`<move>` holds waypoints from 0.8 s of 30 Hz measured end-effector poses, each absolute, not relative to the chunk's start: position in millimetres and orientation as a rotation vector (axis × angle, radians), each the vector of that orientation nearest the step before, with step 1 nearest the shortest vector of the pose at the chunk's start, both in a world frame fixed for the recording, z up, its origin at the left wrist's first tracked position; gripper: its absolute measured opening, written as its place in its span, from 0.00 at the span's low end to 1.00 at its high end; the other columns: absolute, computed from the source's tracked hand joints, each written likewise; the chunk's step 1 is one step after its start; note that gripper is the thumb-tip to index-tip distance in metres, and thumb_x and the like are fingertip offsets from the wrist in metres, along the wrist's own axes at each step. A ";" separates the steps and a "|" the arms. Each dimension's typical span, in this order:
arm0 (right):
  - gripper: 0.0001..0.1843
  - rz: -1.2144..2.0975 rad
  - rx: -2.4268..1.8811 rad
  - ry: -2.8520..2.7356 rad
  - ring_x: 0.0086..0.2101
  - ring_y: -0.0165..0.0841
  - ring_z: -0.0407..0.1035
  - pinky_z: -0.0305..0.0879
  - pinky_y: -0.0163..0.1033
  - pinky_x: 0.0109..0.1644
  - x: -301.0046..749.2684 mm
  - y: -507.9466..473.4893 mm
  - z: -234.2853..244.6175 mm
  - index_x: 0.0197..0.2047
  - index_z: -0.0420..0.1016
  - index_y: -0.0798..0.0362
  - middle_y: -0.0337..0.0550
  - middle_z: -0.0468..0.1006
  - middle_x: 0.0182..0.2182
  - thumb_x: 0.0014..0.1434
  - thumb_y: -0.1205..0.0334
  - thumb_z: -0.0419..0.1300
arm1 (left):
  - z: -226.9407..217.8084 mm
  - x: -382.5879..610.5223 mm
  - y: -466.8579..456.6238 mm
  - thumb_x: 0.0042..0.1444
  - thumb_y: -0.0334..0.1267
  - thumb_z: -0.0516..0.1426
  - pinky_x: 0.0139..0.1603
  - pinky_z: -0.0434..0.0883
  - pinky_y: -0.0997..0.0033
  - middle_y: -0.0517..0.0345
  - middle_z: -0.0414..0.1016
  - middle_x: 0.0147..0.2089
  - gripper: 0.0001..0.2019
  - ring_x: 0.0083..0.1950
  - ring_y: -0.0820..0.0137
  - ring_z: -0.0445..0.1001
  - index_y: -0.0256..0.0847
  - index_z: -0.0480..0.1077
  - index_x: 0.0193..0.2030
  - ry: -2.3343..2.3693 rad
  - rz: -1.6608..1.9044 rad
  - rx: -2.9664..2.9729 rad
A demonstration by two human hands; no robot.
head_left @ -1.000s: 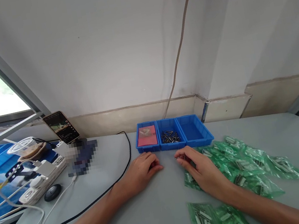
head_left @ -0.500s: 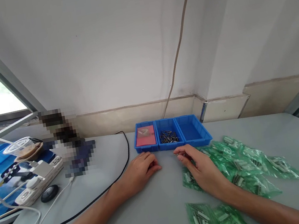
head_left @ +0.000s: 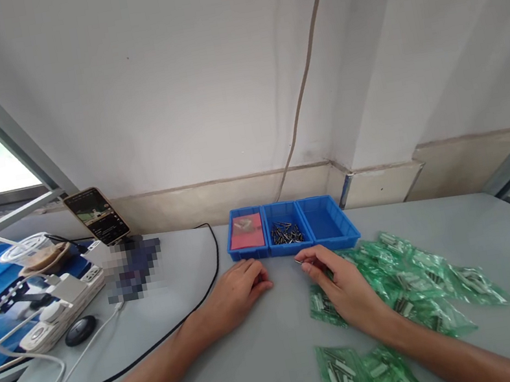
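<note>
My right hand [head_left: 342, 281] is in front of the blue bins, thumb and fingertips pinching a small shiny metal piece [head_left: 298, 262]; its exact kind is too small to tell. Resting on the table to the left, my left hand [head_left: 240, 289] has its fingers curled and shows nothing in them. The middle blue bin [head_left: 292, 249] holds a heap of similar-looking small metal parts [head_left: 286, 233]. Green plastic bags [head_left: 398, 277] with metal and whitish pieces lie beside and under my right forearm. Two more green bags [head_left: 342, 380] lie closer to me.
The left blue bin [head_left: 249, 254] contains a pink card [head_left: 247, 235] with a small clear bag on it; the right bin [head_left: 327, 221] adjoins. A black cable [head_left: 163, 339] passes under my left forearm. At left are a phone [head_left: 97, 215], power strip [head_left: 65, 303], and mouse [head_left: 81, 330].
Both hands stay nearly where they were, and the right keeps its pinch on the metal piece. The view has shifted slightly. The phone screen, blurred out before, now shows.
</note>
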State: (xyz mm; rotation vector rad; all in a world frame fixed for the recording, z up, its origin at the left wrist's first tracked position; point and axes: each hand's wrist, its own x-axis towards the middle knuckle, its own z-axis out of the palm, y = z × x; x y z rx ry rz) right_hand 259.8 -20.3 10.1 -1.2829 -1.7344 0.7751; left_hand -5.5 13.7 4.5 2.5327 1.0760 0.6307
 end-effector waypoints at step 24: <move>0.15 0.765 -1.282 -1.678 0.41 0.41 0.74 0.69 0.44 0.46 261.1 -18.7 9.5 0.52 0.77 0.46 0.43 0.81 0.41 0.75 0.50 0.53 | 3.3 -6.7 12.9 0.74 0.41 0.59 0.41 0.67 0.70 0.59 0.76 0.41 0.05 0.41 0.65 0.74 0.43 0.69 0.46 1.141 0.590 2.505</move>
